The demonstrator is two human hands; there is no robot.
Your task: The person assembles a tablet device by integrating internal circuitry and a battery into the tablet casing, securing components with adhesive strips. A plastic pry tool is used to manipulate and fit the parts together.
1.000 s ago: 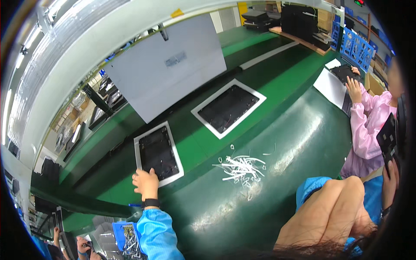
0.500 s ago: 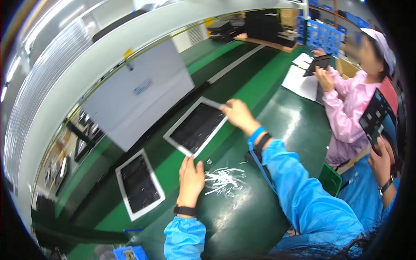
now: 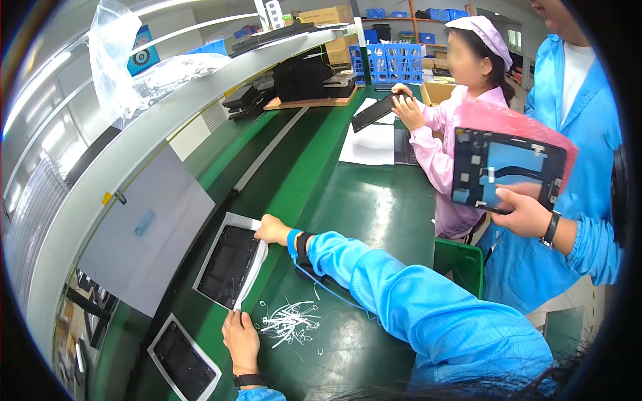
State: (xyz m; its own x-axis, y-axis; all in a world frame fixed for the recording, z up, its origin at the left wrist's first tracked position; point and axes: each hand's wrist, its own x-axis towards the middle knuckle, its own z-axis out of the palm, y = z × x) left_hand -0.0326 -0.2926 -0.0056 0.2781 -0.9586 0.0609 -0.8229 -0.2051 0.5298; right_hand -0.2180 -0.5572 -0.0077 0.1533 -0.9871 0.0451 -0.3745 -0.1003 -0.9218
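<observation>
A flat black panel (image 3: 229, 262) lies on a white sheet (image 3: 208, 302) on the green bench, the sheet showing as a border around it. My right hand (image 3: 273, 230) is closed on the sheet's far right corner. At its near corner, my left hand (image 3: 241, 339) has thumb and fingertips together on the sheet's edge. Between the two hands the sheet's right side stands up a little and bends. A second black panel (image 3: 182, 361) on a white sheet lies closer to me on the left, untouched. Beside my left hand is a pile of thin white strips (image 3: 291, 322).
A person in pink (image 3: 449, 134) holds a dark panel (image 3: 376, 112) at the bench's far right. At right, another person in blue (image 3: 568, 100) holds a black frame (image 3: 506, 167). A green bin (image 3: 460, 264) stands below the bench edge; a pale board (image 3: 150, 227) leans at left.
My view has swung right, bringing the standing person in blue further in. Both hands stay at the same sheet, whose right side now lifts and bends.
</observation>
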